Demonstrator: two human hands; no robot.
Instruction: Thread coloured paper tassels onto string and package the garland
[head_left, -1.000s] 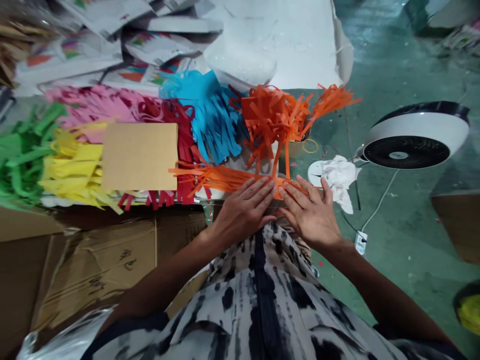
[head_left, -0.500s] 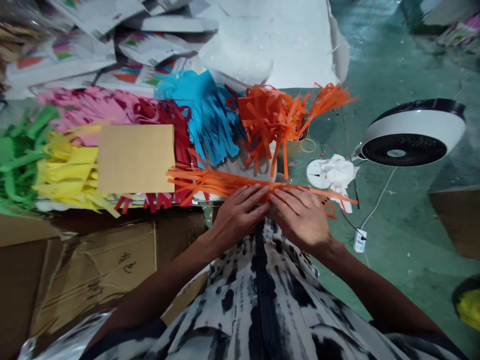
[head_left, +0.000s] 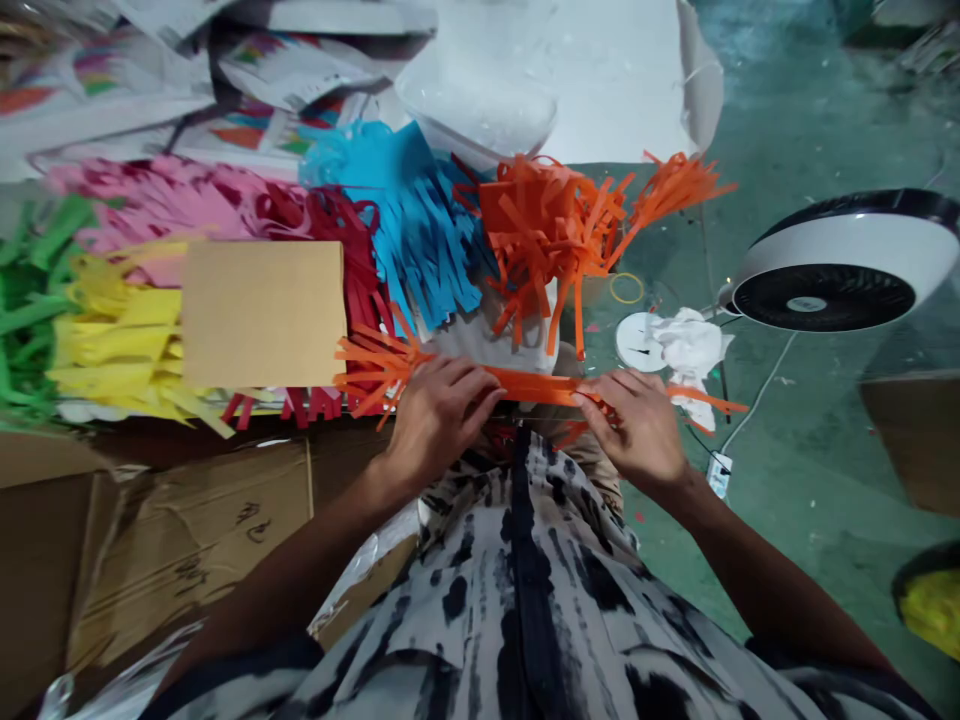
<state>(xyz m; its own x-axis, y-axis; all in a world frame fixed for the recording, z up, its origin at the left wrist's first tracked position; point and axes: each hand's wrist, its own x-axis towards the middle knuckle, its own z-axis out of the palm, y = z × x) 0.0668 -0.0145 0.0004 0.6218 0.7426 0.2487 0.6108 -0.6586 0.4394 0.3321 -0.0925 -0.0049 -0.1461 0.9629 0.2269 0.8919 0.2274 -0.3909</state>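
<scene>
A bundle of orange paper strips stretches sideways in front of me, its loose ends fanning out at both sides. My left hand is closed around the bundle near its left end. Its right part is pinched in my right hand. Behind them lies a pile of orange fringed paper.
Piles of fringed paper in blue, red, pink, yellow and green lie to the left, with a brown card on them. A white fan stands on the green floor at right, near crumpled white paper. Flattened cardboard lies lower left.
My hands lay side by side, fingers flat on the orange strips. They have since slid apart along the strips and closed on them, gathering them into a narrow bundle.
</scene>
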